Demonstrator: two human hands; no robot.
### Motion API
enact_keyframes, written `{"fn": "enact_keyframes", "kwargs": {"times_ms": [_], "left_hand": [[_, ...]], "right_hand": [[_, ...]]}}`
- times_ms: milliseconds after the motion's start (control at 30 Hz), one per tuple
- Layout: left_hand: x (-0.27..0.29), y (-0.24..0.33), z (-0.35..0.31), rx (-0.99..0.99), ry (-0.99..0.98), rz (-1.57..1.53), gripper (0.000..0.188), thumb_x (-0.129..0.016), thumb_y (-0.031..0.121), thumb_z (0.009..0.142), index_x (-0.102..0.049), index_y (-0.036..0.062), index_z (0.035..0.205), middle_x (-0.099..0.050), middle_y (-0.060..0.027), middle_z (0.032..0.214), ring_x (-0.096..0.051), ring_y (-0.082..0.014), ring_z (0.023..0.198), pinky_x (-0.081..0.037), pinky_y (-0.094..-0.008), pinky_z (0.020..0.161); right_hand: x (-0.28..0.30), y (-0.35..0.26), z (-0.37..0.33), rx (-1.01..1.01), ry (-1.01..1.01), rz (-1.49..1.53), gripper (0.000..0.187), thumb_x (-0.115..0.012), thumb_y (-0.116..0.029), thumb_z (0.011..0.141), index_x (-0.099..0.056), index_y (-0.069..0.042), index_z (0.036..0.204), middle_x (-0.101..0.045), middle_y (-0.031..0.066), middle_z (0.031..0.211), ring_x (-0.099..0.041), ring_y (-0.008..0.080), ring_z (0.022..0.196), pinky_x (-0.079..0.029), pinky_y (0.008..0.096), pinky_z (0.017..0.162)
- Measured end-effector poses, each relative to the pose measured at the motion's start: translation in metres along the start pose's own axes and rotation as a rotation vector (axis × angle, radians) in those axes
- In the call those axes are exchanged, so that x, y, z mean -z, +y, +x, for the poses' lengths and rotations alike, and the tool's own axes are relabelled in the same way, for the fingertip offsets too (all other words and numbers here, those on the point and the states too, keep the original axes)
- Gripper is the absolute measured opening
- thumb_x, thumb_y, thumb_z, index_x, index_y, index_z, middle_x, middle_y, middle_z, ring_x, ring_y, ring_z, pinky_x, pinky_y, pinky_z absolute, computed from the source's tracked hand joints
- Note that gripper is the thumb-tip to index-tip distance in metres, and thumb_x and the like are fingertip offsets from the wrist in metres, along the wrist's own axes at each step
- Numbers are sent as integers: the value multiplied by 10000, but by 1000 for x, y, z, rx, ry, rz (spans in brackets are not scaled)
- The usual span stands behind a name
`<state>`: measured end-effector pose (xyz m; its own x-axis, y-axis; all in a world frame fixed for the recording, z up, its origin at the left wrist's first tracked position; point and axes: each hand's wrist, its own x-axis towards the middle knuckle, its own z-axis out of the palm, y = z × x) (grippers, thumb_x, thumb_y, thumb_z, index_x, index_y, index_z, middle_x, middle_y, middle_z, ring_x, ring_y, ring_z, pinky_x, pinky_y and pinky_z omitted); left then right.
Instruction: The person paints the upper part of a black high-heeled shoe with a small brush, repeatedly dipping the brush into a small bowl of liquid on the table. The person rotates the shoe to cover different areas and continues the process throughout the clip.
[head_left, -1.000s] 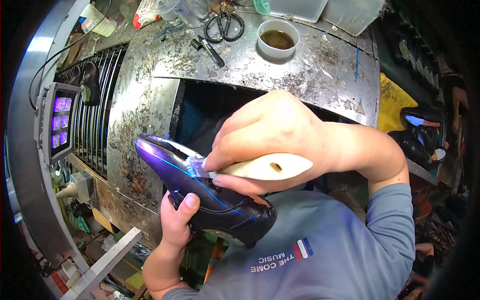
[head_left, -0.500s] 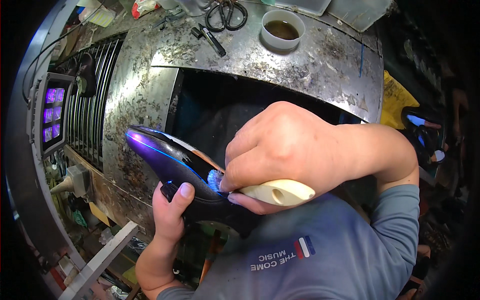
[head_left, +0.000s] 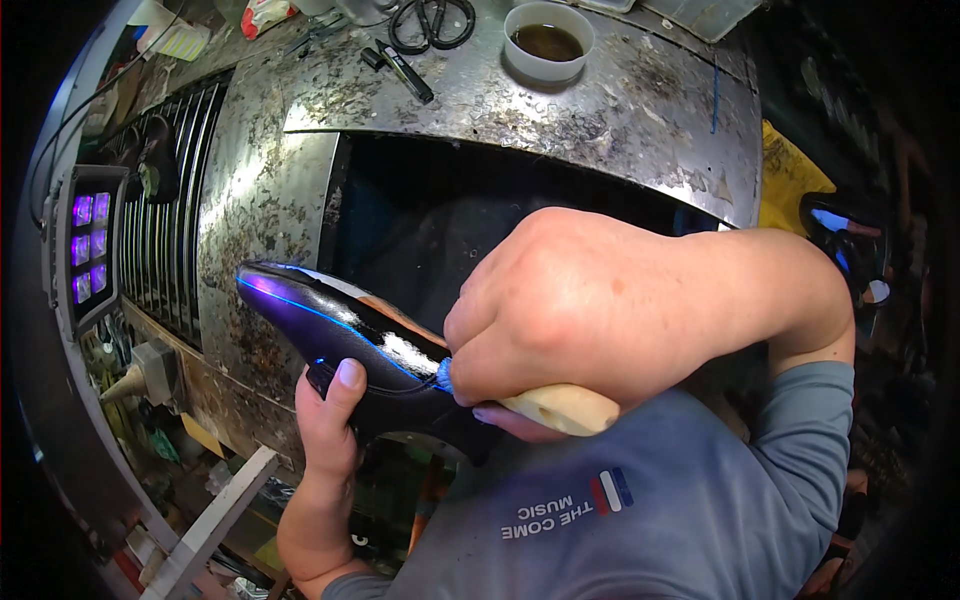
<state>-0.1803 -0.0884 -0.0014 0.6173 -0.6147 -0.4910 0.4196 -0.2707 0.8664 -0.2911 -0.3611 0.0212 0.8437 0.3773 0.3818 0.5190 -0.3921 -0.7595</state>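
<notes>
A black shoe upper (head_left: 310, 318), its toe toward the far left, is held in front of me with the sole side tilted up. A thin line along its side glows blue. My left hand (head_left: 335, 425) is closed round it from below, thumb up against its side. In my right hand (head_left: 570, 310) is a brush with a pale handle (head_left: 565, 408). My fingers wrap it close to its blue-lit bristles (head_left: 444, 375), which press on the upper's edge. A shiny, wet-looking strip with whitish patches lies behind the bristles. My right hand hides the heel end.
On the worn metal bench (head_left: 620, 130) stand a white bowl (head_left: 548, 42) of brown liquid, black-handled scissors (head_left: 432, 25) and a black marker (head_left: 405, 75). A purple-lit lamp (head_left: 90, 245) is at the left, beside a barred grate (head_left: 165, 235). A dark opening (head_left: 420, 200) lies beyond the shoe.
The brush has moved a little right along the shoe's edge, its handle tilting lower. A shiny whitish strip now shows where the bristles were. My left hand keeps its hold.
</notes>
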Motion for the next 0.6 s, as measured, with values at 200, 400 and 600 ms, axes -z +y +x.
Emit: {"fn": "enact_keyframes", "kwargs": {"times_ms": [200, 400, 600], "left_hand": [[3, -8, 3, 5, 20, -61, 491, -630, 307, 1014, -528, -41, 1345, -671, -148, 1217, -683, -231, 1078, -545, -380, 973], [4, -16, 6, 15, 48, -172, 555, -605, 348, 1025, -489, -45, 1399, -651, -177, 1276, -670, -270, 1151, -533, -412, 1021], [14, -36, 9, 54, -33, -327, 584, -491, 444, 1064, -463, 46, 1491, -582, -143, 1443, -582, -286, 1312, -446, -452, 1133]], "right_hand": [[3, -3, -2, -41, -21, 8, 170, -753, -150, 767, -611, -59, 750, -583, 76, 700, -625, 314, 672, -495, 421, 567], [4, -5, -5, -50, -21, 4, 180, -756, -142, 741, -595, -62, 728, -575, 72, 693, -618, 308, 658, -488, 415, 552], [11, -10, -9, -41, 28, -47, 200, -767, -153, 708, -581, -79, 702, -546, 52, 678, -601, 276, 632, -472, 386, 526]]}}
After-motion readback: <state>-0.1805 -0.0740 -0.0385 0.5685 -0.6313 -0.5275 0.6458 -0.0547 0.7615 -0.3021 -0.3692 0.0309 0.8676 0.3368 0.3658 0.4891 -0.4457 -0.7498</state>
